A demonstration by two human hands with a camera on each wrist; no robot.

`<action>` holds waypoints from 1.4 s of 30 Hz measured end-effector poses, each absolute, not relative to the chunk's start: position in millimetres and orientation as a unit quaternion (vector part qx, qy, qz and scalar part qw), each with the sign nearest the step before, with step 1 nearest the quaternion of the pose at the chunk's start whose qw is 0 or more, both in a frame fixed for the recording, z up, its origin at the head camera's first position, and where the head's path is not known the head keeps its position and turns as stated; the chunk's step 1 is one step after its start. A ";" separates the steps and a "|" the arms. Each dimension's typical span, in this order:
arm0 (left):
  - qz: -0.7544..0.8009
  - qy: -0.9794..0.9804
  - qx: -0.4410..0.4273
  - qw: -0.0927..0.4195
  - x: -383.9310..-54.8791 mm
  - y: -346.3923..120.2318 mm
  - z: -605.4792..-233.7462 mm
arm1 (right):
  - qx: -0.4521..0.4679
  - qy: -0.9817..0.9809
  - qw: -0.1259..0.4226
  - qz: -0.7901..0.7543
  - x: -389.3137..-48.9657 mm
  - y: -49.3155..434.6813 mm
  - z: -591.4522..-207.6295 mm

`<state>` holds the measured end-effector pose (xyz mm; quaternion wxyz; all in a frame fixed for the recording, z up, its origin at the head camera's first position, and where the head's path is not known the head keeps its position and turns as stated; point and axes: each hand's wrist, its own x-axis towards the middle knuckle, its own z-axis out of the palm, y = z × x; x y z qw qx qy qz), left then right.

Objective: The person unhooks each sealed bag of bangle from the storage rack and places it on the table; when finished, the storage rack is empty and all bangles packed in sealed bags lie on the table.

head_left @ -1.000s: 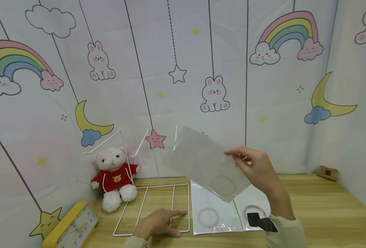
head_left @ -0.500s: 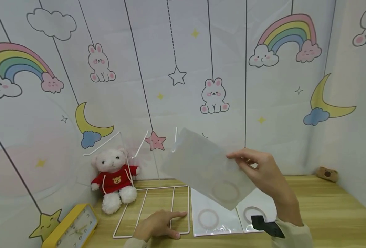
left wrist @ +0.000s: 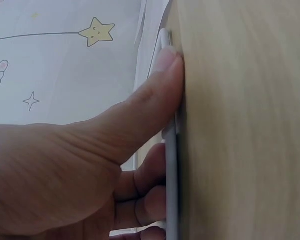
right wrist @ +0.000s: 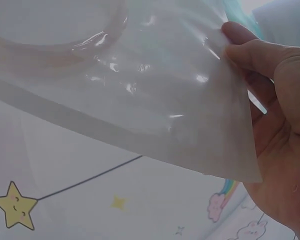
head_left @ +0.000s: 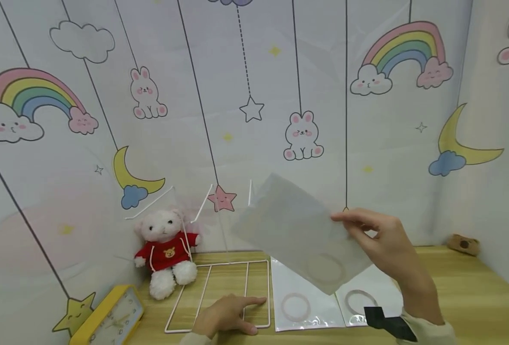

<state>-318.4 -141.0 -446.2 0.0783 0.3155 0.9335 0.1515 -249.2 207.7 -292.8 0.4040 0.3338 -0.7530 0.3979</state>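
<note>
In the head view my right hand holds up a translucent plastic packet by its right edge, between thumb and fingers. The packet hangs tilted, and a pale ring shape shows near its lower corner. The right wrist view shows the glossy plastic pinched at the fingertips. My left hand rests on a white wire rack, index finger stretched out. Seen from the left wrist, its thumb lies against a white bar. Two flat white packets, each with a ring shape, lie right of the rack.
A white teddy bear in a red sweater sits at the rack's back left corner. At the front left stands a yellow clock. A small brown object lies at the back right. A printed wall sheet rises behind the table.
My right hand has moved a little to the right with the packet. The left hand stays on the rack. The head view has shifted slightly.
</note>
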 end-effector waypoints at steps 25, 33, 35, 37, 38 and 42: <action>0.154 0.930 0.323 0.079 -319.6 -143.0 -454.9 | 0.299 -0.779 0.459 0.304 -242.0 270.1 -292.9; 0.161 0.928 0.328 0.074 -322.0 -141.4 -452.9 | 0.235 -0.792 0.420 0.377 -248.5 290.8 -314.4; 0.159 0.928 0.328 0.071 -322.5 -141.5 -451.9 | 0.215 -0.797 0.417 0.380 -250.5 295.3 -316.8; 0.161 0.928 0.327 0.071 -322.1 -141.6 -450.0 | 0.211 -0.800 0.417 0.377 -252.7 299.6 -318.1; 0.161 0.929 0.327 0.071 -321.7 -141.7 -449.1 | 0.209 -0.801 0.417 0.374 -253.7 301.5 -318.7; 0.158 0.927 0.333 0.072 -320.4 -141.8 -448.1 | 0.193 -0.811 0.419 0.360 -254.4 308.7 -322.8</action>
